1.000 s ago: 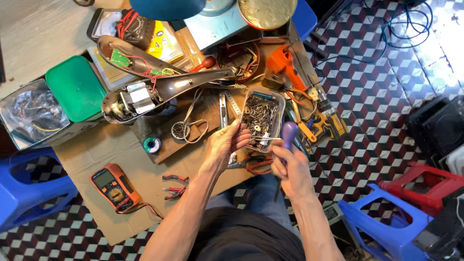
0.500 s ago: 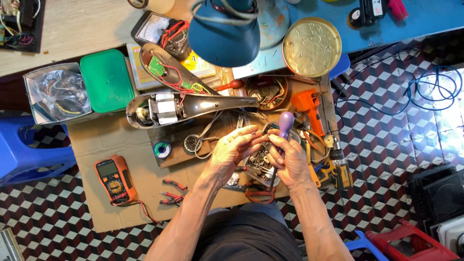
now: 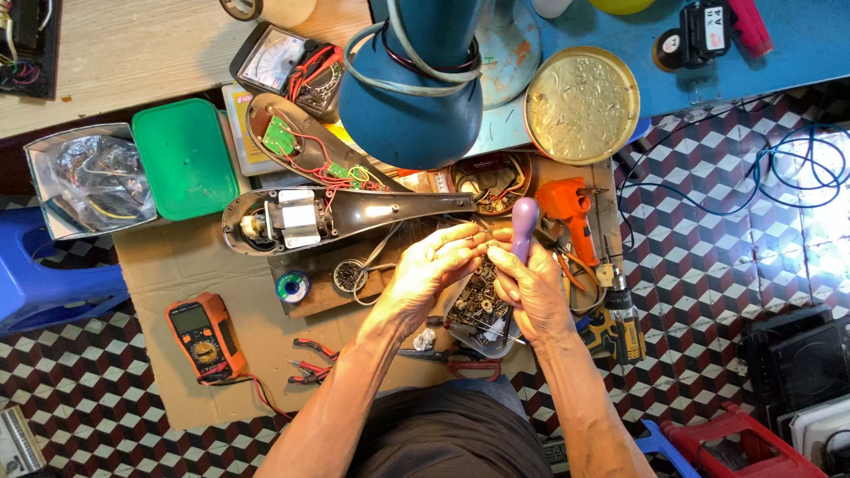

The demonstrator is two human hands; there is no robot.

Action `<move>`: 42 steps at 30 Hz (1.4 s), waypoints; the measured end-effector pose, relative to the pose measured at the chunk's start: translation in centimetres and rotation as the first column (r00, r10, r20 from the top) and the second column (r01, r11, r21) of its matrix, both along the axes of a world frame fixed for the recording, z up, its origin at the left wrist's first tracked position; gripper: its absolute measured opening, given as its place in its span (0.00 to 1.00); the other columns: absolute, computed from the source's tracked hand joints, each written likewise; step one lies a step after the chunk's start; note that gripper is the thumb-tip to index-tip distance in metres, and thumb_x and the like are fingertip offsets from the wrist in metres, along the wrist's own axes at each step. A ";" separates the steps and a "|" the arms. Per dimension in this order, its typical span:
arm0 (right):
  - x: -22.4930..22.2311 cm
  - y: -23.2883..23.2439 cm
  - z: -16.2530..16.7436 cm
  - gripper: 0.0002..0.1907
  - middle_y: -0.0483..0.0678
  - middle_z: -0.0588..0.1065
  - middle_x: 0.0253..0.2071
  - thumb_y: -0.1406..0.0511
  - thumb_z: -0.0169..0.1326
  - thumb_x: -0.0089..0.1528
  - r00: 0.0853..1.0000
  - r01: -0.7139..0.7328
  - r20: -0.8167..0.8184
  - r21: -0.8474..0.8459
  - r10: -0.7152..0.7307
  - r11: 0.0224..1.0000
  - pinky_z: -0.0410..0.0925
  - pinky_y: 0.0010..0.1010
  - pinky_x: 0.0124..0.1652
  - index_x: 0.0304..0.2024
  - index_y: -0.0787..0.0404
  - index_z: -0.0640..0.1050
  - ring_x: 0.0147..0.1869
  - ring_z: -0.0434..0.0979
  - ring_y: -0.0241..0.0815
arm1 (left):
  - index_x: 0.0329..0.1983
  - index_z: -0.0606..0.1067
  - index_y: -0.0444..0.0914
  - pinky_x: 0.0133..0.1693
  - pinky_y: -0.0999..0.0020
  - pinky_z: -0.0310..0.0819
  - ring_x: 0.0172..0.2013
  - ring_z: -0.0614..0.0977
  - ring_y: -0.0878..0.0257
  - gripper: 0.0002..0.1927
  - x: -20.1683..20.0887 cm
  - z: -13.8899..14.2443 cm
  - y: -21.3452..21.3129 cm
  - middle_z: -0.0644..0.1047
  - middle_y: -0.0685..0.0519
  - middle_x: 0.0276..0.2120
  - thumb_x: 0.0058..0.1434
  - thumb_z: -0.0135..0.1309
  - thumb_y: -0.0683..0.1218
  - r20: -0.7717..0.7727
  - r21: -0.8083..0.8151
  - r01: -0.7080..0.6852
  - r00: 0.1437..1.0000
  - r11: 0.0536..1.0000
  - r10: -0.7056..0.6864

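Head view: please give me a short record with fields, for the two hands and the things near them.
left hand: raised over the parts tray, fingertips meeting the right hand; whether it pinches a small part cannot be told
right hand: holds a purple-handled tool, handle pointing up
parts tray: clear, full of small metal pieces, under both hands
opened appliance: dark shell, motor exposed
multimeter: orange, on cardboard
pliers: red-handled

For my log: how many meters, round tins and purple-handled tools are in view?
Meters: 2, orange digital multimeter and analog meter
Round tins: 2, gold lid and parts tin
Purple-handled tools: 1, screwdriver in right hand
Total: 5
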State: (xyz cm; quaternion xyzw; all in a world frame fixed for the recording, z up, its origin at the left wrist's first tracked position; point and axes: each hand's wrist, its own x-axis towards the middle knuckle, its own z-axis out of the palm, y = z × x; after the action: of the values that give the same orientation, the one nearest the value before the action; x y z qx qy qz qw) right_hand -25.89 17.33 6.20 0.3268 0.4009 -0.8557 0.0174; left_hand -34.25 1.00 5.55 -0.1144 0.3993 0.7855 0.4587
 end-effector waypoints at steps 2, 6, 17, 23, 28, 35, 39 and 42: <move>-0.2 0.0 0.1 0.14 0.46 0.78 0.40 0.73 0.55 0.64 1.000 0.001 0.009 0.004 -0.001 1.000 0.54 0.16 0.18 0.52 0.66 0.72 0.18 0.60 0.24 | 0.68 0.65 0.28 0.58 0.67 0.76 0.56 0.79 0.59 0.29 -0.2 -0.3 0.0 0.76 0.43 0.59 0.66 0.55 0.43 0.007 0.000 0.000 1.000 1.000 0.000; -0.6 -0.3 0.4 0.15 0.48 0.78 0.42 0.73 0.55 0.63 1.000 0.001 0.010 0.015 -0.002 1.000 0.55 0.16 0.19 0.52 0.67 0.72 0.19 0.60 0.24 | 0.67 0.66 0.28 0.58 0.67 0.75 0.56 0.79 0.60 0.28 -0.4 -0.4 0.1 0.76 0.43 0.59 0.66 0.55 0.43 0.011 -0.003 -0.003 1.000 1.000 0.003; -0.1 -0.7 0.0 0.12 0.52 0.79 0.40 0.71 0.55 0.64 1.000 0.001 0.010 0.064 -0.002 0.998 0.55 0.16 0.19 0.49 0.65 0.72 0.18 0.61 0.25 | 0.62 0.71 0.29 0.54 0.70 0.78 0.50 0.82 0.63 0.23 -0.1 -0.3 -0.3 0.80 0.45 0.53 0.67 0.53 0.45 0.003 -0.062 -0.018 1.000 0.998 0.018; 0.3 -0.6 0.0 0.09 0.52 0.77 0.39 0.70 0.53 0.67 0.999 0.023 -0.038 0.037 -0.022 0.999 0.56 0.18 0.20 0.49 0.66 0.73 0.18 0.61 0.26 | 0.54 0.75 0.31 0.51 0.70 0.81 0.46 0.84 0.63 0.18 0.1 -0.7 -0.2 0.81 0.47 0.48 0.66 0.56 0.48 0.033 -0.085 -0.036 0.999 0.996 0.039; 0.6 -0.4 0.3 0.07 0.56 0.80 0.41 0.69 0.52 0.67 0.999 0.048 -0.015 0.004 -0.048 0.999 0.57 0.18 0.20 0.47 0.65 0.74 0.18 0.60 0.26 | 0.49 0.77 0.32 0.49 0.71 0.81 0.42 0.84 0.64 0.16 0.3 -0.9 0.0 0.81 0.48 0.44 0.66 0.58 0.49 0.051 -0.118 -0.028 0.998 0.993 0.034; 1.1 -0.1 0.4 0.06 0.55 0.79 0.39 0.69 0.52 0.67 0.996 0.094 -0.002 -0.025 -0.094 0.995 0.56 0.19 0.19 0.46 0.62 0.73 0.17 0.60 0.27 | 0.45 0.78 0.33 0.48 0.71 0.82 0.41 0.85 0.64 0.15 2.1 -3.0 0.2 0.83 0.48 0.41 0.66 0.56 0.51 -0.037 -0.235 -0.004 0.999 0.972 -0.005; 2.2 0.5 0.2 0.07 0.55 0.78 0.39 0.70 0.52 0.66 0.994 0.106 0.006 -0.018 -0.106 0.994 0.55 0.19 0.20 0.47 0.64 0.72 0.17 0.60 0.27 | 0.44 0.79 0.32 0.41 0.73 0.80 0.36 0.83 0.67 0.15 5.5 -5.6 1.1 0.83 0.52 0.35 0.66 0.57 0.50 -0.167 -0.308 0.069 0.978 0.949 -0.126; 4.4 1.0 0.2 0.08 0.56 0.78 0.39 0.70 0.52 0.66 0.989 0.142 0.035 0.041 -0.143 0.989 0.54 0.19 0.20 0.47 0.65 0.72 0.17 0.59 0.27 | 0.43 0.80 0.31 0.35 0.74 0.74 0.31 0.78 0.69 0.14 7.7 -7.3 1.6 0.81 0.54 0.31 0.66 0.57 0.48 -0.229 -0.422 0.131 0.942 0.897 -0.245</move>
State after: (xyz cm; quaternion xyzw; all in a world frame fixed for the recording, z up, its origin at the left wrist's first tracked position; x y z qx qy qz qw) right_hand -21.52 18.31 6.40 0.3710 0.3923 -0.8406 -0.0426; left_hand -26.51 2.55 -1.79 -0.0559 0.6211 0.6466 0.4395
